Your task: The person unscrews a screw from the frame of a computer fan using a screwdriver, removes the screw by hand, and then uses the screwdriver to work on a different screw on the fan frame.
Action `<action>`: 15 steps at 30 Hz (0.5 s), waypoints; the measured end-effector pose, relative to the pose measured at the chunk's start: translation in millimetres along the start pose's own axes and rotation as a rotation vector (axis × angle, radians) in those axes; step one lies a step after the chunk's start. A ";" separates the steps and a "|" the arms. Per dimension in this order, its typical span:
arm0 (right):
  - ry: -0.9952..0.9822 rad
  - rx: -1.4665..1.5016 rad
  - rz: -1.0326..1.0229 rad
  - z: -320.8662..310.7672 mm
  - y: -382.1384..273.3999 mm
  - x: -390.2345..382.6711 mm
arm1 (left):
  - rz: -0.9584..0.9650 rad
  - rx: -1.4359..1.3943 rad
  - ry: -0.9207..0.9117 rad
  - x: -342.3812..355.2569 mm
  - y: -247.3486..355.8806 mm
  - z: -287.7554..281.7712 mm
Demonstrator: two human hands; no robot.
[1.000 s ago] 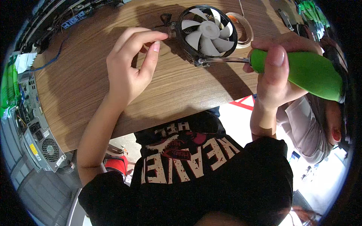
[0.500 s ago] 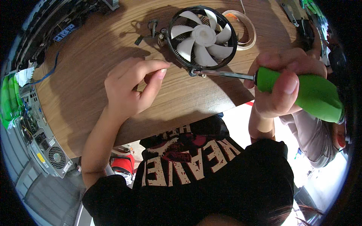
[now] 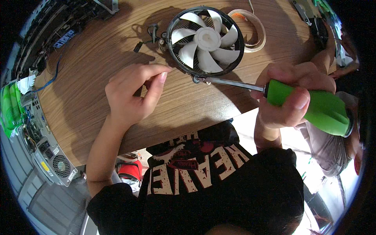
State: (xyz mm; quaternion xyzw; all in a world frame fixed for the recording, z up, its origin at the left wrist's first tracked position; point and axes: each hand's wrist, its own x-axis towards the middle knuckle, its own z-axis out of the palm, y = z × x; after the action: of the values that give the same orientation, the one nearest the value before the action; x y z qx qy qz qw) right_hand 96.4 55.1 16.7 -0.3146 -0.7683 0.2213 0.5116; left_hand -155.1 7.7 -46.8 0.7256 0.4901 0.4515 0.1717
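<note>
A CPU cooler fan [image 3: 206, 38] with white blades and a round black frame lies on the wooden table [image 3: 94, 74], dark fins showing behind its blades. My right hand [image 3: 291, 98] is closed round the green handle of a screwdriver [image 3: 317, 105]. The metal shaft runs leftward, and its tip meets a small screw mount [image 3: 197, 79] at the fan's near edge. Left of that mount, my left hand [image 3: 135, 92] is closed in a loose pinch, fingertips close beside the fan's frame. Whether it holds anything is hidden.
A dark cable with a small connector [image 3: 138, 47] lies left of the fan. Behind the fan is a coil of pale strap [image 3: 258, 29]. An opened computer case [image 3: 66, 35] stands far left, a metal power supply [image 3: 58, 164] below it. Another person [image 3: 340, 125] is at right.
The fan has shifted slightly left and turned a little. The screwdriver tip has moved left with it, while the handle has dropped slightly. My left hand has also shifted slightly left.
</note>
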 end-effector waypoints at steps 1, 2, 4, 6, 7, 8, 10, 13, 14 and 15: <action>-0.007 -0.010 0.003 0.4 0.4 -0.4 | -0.007 -0.002 -0.005 -0.2 0.0 -0.2; -0.004 0.019 -0.013 0.5 1.4 -0.4 | -0.013 -0.006 -0.005 -0.3 -0.1 -0.4; 0.014 0.031 -0.044 1.6 2.9 -1.9 | -0.007 -0.005 -0.002 -0.5 -0.3 -0.7; 0.038 0.073 -0.042 2.6 5.1 -3.7 | 0.015 0.005 0.005 -0.4 -0.7 -0.5; 0.059 0.076 -0.040 3.7 5.7 -5.5 | 0.015 0.009 0.004 -0.3 -0.8 -0.3; 0.079 0.080 -0.038 3.4 6.7 -6.2 | 0.015 0.012 0.003 -0.3 -0.8 -0.1; 0.106 0.053 -0.025 3.7 7.4 -8.7 | 0.017 0.016 0.004 -0.3 -0.9 0.5; 0.174 -0.030 0.021 4.2 6.3 -12.3 | 0.023 0.012 0.008 -0.2 -1.0 1.4; 0.160 -0.008 0.013 4.1 5.7 -12.7 | 0.023 0.009 0.009 -0.2 -1.1 1.6; 0.191 -0.005 0.037 5.6 4.2 -14.4 | 0.022 0.007 0.010 -0.2 -1.2 1.7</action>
State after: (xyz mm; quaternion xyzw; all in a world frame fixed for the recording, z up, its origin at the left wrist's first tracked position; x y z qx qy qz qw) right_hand 96.3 47.7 2.5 -0.3498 -0.7107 0.1980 0.5773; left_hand -154.4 8.4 -48.6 0.7293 0.4845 0.4551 0.1618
